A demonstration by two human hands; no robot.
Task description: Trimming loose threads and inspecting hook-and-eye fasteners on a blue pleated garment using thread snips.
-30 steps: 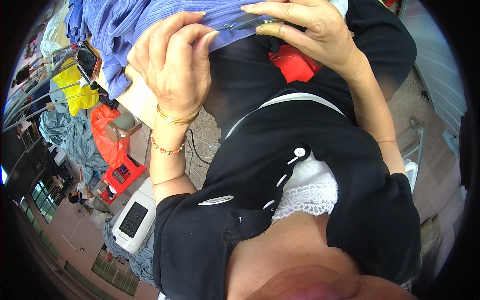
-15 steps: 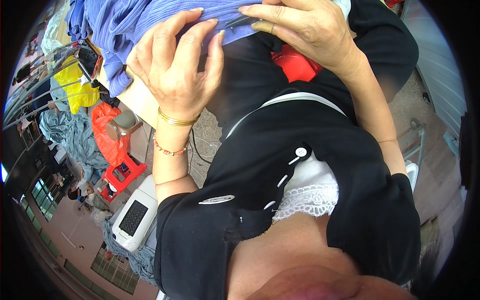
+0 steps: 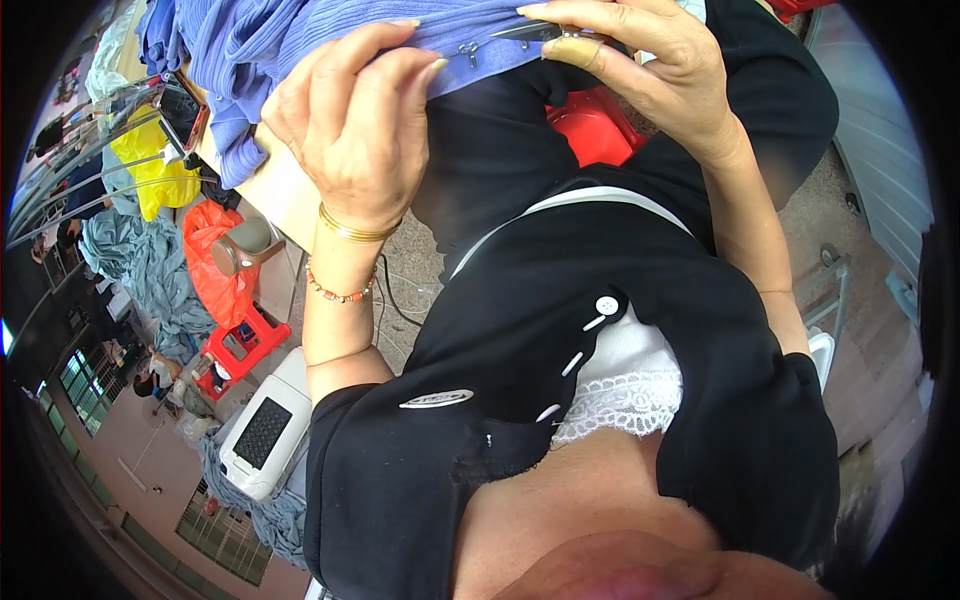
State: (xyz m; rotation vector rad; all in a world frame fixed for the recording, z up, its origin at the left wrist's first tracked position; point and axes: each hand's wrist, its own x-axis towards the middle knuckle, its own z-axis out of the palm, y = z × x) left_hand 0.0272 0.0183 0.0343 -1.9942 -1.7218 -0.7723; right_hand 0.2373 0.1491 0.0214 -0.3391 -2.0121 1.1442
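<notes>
A blue-purple ribbed knit garment [image 3: 290, 45] is spread along the table edge and reaches my lap. My right hand [image 3: 655, 65] grips dark, pointed thread snips [image 3: 522, 34], their tips aimed left above the fabric. A yellowish wrap covers one of its fingers. Small shiny bits [image 3: 468, 50] show on the knit between the tips and my left hand. My left hand [image 3: 355, 130] hovers at the garment's near edge, thumb and forefinger pinched together; whatever lies between them is too small to make out.
A pale wooden table [image 3: 285, 190] is at the left. Beyond it are a yellow bag [image 3: 160, 170], an orange-red bag [image 3: 215, 265], a red stool [image 3: 245, 345] and a white case [image 3: 268, 430]. Grey-blue cloth [image 3: 150, 280] lies heaped. Red plastic [image 3: 595, 125] shows between my legs.
My right hand has moved a little to the right, and more of the snips shows. My left thumb and forefinger, spread before, have come together. The shiny bits are now more exposed.
</notes>
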